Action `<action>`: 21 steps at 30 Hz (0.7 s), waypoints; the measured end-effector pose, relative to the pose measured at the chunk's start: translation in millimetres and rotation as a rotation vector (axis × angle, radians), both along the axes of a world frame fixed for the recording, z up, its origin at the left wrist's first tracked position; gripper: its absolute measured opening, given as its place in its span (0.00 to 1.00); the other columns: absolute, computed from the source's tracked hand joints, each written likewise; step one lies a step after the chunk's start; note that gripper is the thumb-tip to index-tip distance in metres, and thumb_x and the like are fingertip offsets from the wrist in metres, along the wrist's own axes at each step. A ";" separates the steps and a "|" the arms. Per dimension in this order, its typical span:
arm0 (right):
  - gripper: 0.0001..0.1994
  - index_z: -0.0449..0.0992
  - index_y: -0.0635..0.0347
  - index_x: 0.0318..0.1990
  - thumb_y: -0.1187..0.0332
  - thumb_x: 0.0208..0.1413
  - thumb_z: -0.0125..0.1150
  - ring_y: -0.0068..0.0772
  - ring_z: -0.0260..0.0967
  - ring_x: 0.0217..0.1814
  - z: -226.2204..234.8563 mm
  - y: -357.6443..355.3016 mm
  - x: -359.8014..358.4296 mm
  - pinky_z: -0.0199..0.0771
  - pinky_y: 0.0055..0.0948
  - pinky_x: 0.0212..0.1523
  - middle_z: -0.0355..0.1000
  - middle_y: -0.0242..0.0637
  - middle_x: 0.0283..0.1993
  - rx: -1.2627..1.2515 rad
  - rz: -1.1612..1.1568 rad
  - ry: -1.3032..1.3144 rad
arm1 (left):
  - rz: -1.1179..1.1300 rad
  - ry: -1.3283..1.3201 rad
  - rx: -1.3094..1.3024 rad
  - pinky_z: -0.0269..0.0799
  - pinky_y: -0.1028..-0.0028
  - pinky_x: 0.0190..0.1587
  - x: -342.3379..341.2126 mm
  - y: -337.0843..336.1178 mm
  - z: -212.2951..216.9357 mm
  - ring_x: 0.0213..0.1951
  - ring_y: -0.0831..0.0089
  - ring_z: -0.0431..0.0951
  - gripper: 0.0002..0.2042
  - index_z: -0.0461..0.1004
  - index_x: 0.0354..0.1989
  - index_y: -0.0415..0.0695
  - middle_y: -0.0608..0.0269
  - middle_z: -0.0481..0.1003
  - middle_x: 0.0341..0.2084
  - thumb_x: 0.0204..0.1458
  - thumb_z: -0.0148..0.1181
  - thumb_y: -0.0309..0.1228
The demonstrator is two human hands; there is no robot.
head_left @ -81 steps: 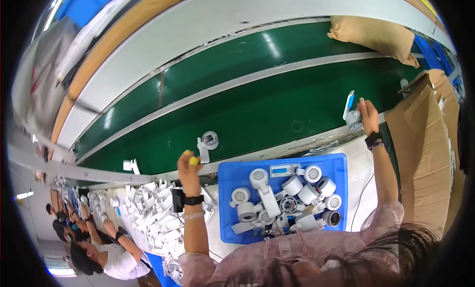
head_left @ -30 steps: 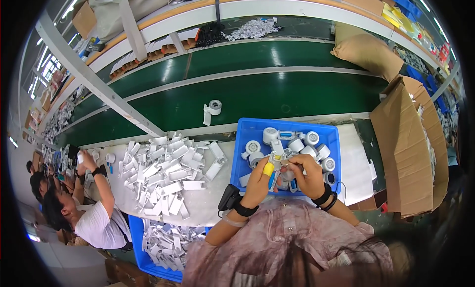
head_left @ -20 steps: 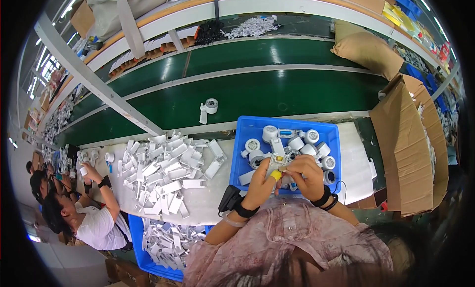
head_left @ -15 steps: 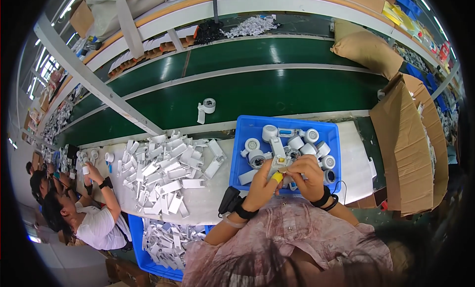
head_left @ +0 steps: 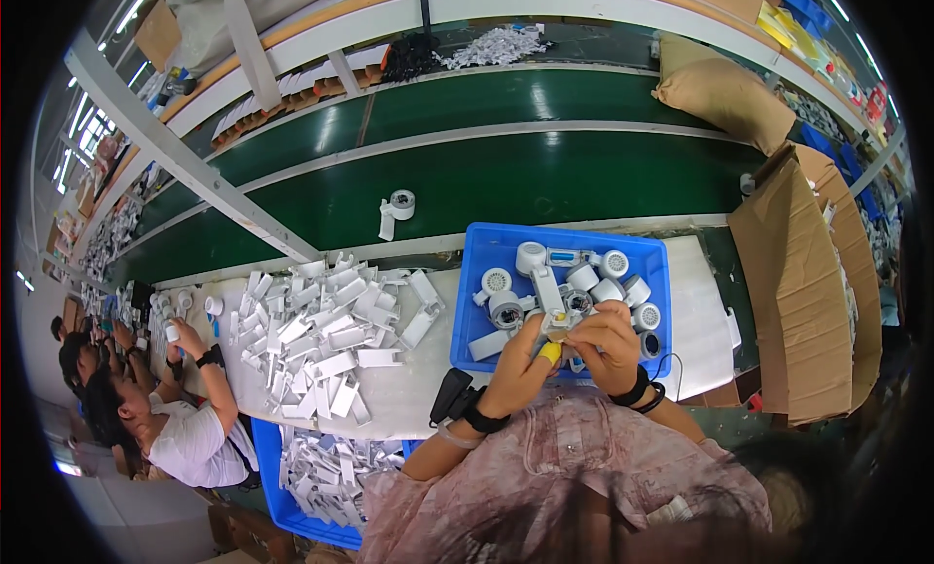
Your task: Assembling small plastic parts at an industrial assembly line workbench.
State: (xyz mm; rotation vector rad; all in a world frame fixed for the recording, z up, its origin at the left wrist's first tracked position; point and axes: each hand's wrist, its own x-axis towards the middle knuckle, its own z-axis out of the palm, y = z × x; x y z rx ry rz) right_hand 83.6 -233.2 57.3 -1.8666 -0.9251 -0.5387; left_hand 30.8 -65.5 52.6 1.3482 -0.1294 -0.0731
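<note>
Over the near side of a blue bin point(head_left: 465, 301), my left hand point(head_left: 514, 377) grips a long white plastic housing point(head_left: 547, 288), which points away from me. Something yellow point(head_left: 551, 351) covers the tip of my left thumb or sits right against it. My right hand point(head_left: 607, 348) is closed, its fingertips pinched together at the near end of the housing. Whatever those fingertips hold is too small or hidden to name. Around the hands in the bin lie several white round-headed units with grilles, such as one grille head point(head_left: 614, 264); they look like small fans.
Left of the bin is a pile of white plastic covers point(head_left: 331, 321). Another blue bin point(head_left: 277, 501) of white parts stands below the table edge. One white unit point(head_left: 397, 212) rides on the green conveyor point(head_left: 525, 175). A cardboard box point(head_left: 788, 292) stands right; a co-worker point(head_left: 190, 433) sits left.
The white unit on the conveyor has shifted slightly left. My hands stay over the bin with the housing; my right fingers have moved a little around its near end.
</note>
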 end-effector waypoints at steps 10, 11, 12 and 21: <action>0.10 0.79 0.54 0.32 0.78 0.39 0.67 0.31 0.68 0.36 -2.6 -1.3 0.8 0.62 0.38 0.51 0.72 0.29 0.31 0.000 0.002 -0.003 | 0.024 -0.008 0.003 0.67 0.79 0.30 0.5 -2.8 0.6 0.27 0.81 0.69 0.17 0.62 0.53 0.37 0.64 0.70 0.29 0.54 0.43 0.21; 0.10 0.78 0.54 0.32 0.79 0.39 0.67 0.31 0.68 0.36 -3.9 -1.6 1.2 0.61 0.38 0.51 0.72 0.29 0.31 -0.002 -0.004 -0.006 | 0.018 -0.016 0.024 0.67 0.79 0.30 0.7 -2.4 0.2 0.27 0.81 0.69 0.17 0.62 0.53 0.37 0.64 0.70 0.29 0.54 0.43 0.21; 0.10 0.78 0.54 0.32 0.79 0.39 0.67 0.31 0.68 0.36 -4.7 -1.9 1.3 0.61 0.38 0.51 0.72 0.29 0.31 -0.005 -0.010 -0.010 | 0.011 -0.024 0.046 0.67 0.79 0.30 0.9 -2.2 0.0 0.27 0.81 0.69 0.17 0.62 0.53 0.37 0.64 0.70 0.29 0.53 0.44 0.21; 0.09 0.78 0.55 0.32 0.78 0.41 0.66 0.30 0.68 0.35 -5.6 -1.2 0.0 0.61 0.38 0.51 0.73 0.30 0.32 -0.032 -0.015 0.024 | 0.029 -0.063 0.112 0.68 0.77 0.34 -1.1 0.1 5.4 0.30 0.76 0.71 0.17 0.63 0.52 0.35 0.60 0.72 0.31 0.52 0.43 0.21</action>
